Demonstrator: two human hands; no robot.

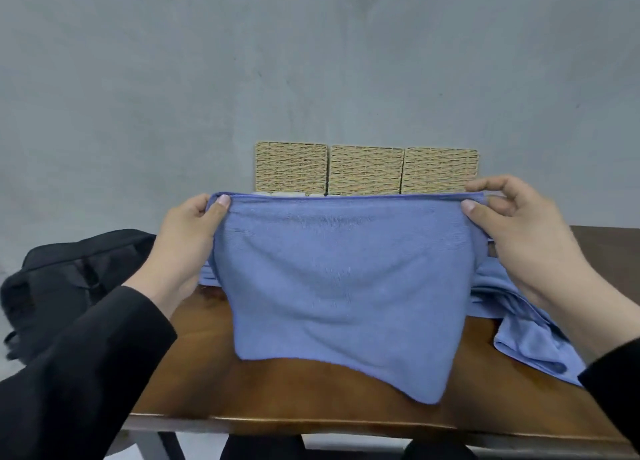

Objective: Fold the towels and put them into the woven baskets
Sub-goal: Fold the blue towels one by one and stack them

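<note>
Towel (343, 286) hangs before the baskets (365, 170); I see left hand (188, 237) pinching one top corner. Right hand (519, 231) pinches the other.

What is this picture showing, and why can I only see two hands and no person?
The camera sits on the person's head and looks down, so you see only their arms. The left hand and right hand each pinch a top corner of a blue towel, holding it up above a brown table. More blue towels lie crumpled on the table at the right. Three woven baskets stand in a row at the back, by the wall. A black bag sits at the left.
</note>
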